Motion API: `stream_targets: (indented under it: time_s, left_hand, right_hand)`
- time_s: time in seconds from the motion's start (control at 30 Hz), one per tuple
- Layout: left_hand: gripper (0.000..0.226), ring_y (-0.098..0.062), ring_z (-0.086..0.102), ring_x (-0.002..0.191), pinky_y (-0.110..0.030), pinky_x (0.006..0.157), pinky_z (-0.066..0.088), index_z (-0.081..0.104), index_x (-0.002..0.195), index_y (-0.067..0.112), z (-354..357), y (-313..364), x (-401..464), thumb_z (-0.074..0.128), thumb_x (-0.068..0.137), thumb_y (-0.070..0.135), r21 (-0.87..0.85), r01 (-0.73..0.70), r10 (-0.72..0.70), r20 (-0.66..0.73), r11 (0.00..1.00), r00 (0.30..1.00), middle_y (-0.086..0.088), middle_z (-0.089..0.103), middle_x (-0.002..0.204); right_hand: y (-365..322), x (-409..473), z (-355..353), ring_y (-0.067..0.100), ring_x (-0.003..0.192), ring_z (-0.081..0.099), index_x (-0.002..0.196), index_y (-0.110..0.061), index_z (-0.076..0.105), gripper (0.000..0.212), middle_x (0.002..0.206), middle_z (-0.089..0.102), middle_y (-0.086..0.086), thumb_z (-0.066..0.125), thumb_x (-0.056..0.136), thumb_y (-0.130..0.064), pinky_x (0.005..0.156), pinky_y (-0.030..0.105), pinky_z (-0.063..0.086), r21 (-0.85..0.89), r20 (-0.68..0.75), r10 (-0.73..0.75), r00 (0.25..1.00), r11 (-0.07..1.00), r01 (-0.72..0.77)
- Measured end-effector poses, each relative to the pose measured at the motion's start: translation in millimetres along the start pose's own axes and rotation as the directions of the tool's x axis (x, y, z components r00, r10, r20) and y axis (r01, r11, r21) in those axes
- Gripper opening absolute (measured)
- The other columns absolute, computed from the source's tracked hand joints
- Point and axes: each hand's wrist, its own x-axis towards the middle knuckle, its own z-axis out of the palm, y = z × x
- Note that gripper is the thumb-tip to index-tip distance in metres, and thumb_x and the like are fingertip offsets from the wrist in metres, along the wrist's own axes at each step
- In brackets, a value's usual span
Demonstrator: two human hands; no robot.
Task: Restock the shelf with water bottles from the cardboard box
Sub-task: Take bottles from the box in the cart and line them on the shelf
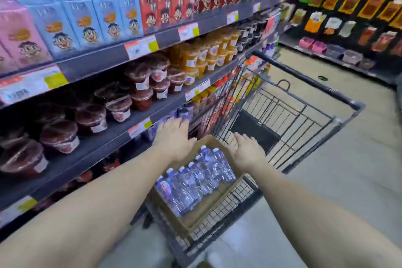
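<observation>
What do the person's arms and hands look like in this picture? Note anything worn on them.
Both forearms are bare all the way to the bottom edge of the picture, with no sleeves showing. The left hand and right hand wear no gloves. No watch, bracelet or ring can be seen, though the picture is slightly blurred.

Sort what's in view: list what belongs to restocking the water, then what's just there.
Part of the job:
- cardboard box in the cart
- water bottles lying in it
- shelf on the left
- left hand and right hand, both open, above the box

Just there:
- shopping cart
- red jelly cups
- orange cups
- blue drink cartons
- price tags
</observation>
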Motion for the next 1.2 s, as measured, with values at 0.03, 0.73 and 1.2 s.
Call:
stream_targets:
  time_s: [0.03,0.73,1.2]
  left_hand:
    - [0.067,-0.031,0.034,0.139,-0.047,0.113,0.029,0.037,0.145,0.013,8,1,13,0.044,0.094,0.055,-0.007,0.038,-0.038,-0.001,0.999,0.999,-0.011,0.043,0.148]
    - [0.067,-0.027,0.024,0.147,-0.036,0.121,0.017,0.027,0.153,0.013,255,-32,74,0.045,0.098,0.046,-0.211,0.355,-0.246,0.412,0.911,0.877,-0.010,0.030,0.159]
    - [0.088,-0.025,0.052,0.129,-0.037,0.108,0.040,0.035,0.150,0.018,251,-16,107,0.066,0.080,0.061,-0.570,0.765,-0.251,0.726,0.298,0.640,-0.005,0.051,0.146]
  right_hand:
    - [8,21,4,0.030,0.145,0.023,0.152,-0.020,0.025,0.063,0.157,0.030,0.004,0.040,0.098,-0.050,0.117,0.047,0.025,0.003,0.015,-0.016,1.000,1.000,0.016]
    - [35,195,270,0.031,0.128,0.044,0.149,-0.010,0.022,0.088,0.140,0.037,0.010,0.071,0.082,-0.041,0.090,0.042,0.047,-0.067,0.321,0.124,0.939,0.992,-0.108]
    - [38,173,244,0.033,0.110,0.062,0.132,-0.016,0.043,0.087,0.123,0.068,0.011,0.090,0.059,-0.019,0.098,0.052,0.048,0.634,0.750,-0.298,0.591,0.067,-0.771]
